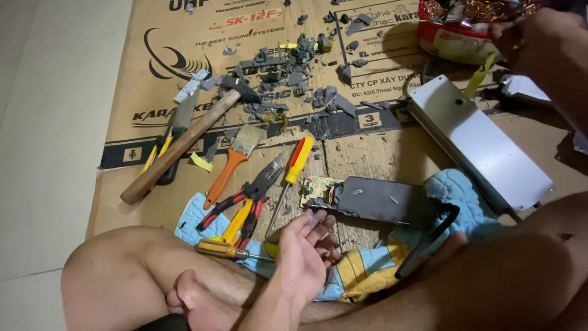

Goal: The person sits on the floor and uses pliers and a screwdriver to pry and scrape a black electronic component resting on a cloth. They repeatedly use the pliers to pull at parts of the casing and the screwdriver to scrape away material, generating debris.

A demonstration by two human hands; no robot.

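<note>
Fingers [315, 224] of my left hand [303, 257] are lying loosely spread, palm up, gripping nothing, beside the dark metal plate [383, 202] with its circuit board [318, 191] on the cardboard [367, 153]. I am judging it stiff, sharp-edged; grip the long edges. My right hand [520, 34] is reaching into the red tub [450, 43]; finger state indeterminable.
</note>
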